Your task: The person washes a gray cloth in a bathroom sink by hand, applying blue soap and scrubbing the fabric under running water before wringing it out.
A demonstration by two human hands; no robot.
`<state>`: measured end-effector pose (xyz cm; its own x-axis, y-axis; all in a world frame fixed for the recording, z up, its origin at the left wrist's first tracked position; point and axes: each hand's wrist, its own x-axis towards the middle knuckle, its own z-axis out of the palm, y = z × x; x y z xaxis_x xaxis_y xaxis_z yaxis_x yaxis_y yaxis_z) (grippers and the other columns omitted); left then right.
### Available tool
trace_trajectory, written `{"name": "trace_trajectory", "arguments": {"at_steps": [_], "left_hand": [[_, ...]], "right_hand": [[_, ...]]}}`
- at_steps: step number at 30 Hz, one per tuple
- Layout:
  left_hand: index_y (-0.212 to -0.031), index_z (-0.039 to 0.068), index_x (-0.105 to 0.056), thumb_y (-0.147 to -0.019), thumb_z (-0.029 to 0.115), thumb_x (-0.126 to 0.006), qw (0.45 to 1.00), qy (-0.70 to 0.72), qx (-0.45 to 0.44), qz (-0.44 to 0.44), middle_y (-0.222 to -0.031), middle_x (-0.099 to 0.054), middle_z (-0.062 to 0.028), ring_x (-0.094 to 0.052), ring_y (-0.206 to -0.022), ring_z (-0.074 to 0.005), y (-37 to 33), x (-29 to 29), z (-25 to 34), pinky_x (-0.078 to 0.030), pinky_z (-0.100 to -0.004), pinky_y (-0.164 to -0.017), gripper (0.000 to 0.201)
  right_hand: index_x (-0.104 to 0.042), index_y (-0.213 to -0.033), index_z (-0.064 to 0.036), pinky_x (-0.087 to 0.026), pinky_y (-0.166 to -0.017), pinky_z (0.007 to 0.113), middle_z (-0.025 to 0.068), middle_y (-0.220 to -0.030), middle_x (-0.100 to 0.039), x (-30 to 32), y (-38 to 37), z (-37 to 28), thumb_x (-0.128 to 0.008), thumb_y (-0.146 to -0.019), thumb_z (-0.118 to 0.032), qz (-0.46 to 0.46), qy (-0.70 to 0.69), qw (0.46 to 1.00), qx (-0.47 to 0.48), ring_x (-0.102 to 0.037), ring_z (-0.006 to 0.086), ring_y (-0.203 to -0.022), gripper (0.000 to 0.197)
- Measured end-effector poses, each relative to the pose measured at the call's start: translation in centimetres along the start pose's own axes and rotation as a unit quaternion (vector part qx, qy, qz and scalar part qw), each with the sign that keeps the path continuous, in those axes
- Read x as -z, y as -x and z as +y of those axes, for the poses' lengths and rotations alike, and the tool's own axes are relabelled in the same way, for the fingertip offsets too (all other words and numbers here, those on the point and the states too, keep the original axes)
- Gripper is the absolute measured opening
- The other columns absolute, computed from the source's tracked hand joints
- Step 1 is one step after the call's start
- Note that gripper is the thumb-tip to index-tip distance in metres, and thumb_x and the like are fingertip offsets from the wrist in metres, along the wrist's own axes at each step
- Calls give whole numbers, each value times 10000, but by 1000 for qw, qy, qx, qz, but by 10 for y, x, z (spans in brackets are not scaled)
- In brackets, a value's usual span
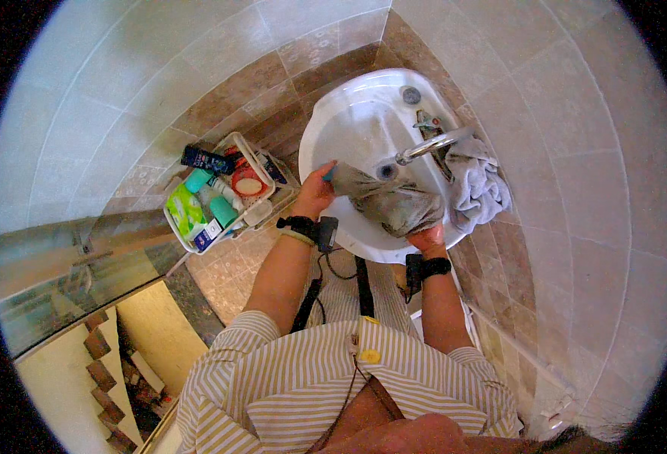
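Observation:
A wet-looking grey cloth (395, 203) is stretched in folds between my two hands, over the front part of the white washbasin (312, 144). My left hand (317, 191) is closed on the cloth's left end, at the basin's left rim. A small blue bit shows by its fingertips; I cannot make out what it is. At the front right rim, my right hand (429, 239) grips the other end, its fingers partly hidden under the bunched fabric. Beyond the cloth, the chrome tap (443, 142) reaches over the drain (386, 171).
A crumpled grey towel (479, 185) lies on the basin's right edge, beside the tap. Left of the basin stands a white basket (256, 161) holding bottles, a green packet and a soap dish. Tiled walls (568, 189) close in behind and to the right; a doorway (122, 363) lies lower left.

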<state>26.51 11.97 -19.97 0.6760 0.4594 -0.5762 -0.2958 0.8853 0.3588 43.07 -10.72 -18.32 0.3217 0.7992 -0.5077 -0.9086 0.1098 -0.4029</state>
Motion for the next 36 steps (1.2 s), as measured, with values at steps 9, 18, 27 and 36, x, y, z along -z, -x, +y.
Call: {"name": "trace_trajectory", "arguments": {"at_steps": [9, 18, 27, 36], "left_hand": [[-1017, 37, -536, -822, 203, -592, 904, -394, -166, -20, -945, -582, -100, -576, -846, -215, 34, -66, -48, -490, -308, -724, 262], [-996, -26, -506, -768, 300, -633, 863, -454, -194, 105, -815, -574, -146, -560, -711, -215, 26, -61, -67, -458, -347, -659, 417], [-1022, -32, -520, -872, 314, -483, 825, -532, -186, 39, -945, -585, -140, -552, -844, -267, 21, -59, -91, -439, -370, -775, 379], [-1056, -35, -549, -874, 391, -476, 870, -485, -85, -15, -933, -609, -103, -557, -853, -181, 14, -54, -40, -439, -318, -775, 469]], "right_hand": [[-430, -1237, -102, -335, -990, 450, 91, -1251, -467, 2, 1, 8, -521, -848, -345, 3, -78, 997, -29, -441, 268, -1142, 468], [-356, -1261, -61, -373, -957, 362, 81, -1231, -465, -13, -8, 18, -455, -851, -141, -68, 205, 975, -58, -478, 219, -1080, 430], [-498, -1131, -33, -410, -882, 331, 152, -1113, -546, -68, -5, 9, -613, -712, -90, -88, 758, 610, 214, -528, 282, -1001, 438], [-515, -1084, 11, -429, -834, 305, 105, -1038, -586, -48, -15, 14, -526, -748, -77, 15, 495, 862, 108, -553, 196, -949, 347]]}}
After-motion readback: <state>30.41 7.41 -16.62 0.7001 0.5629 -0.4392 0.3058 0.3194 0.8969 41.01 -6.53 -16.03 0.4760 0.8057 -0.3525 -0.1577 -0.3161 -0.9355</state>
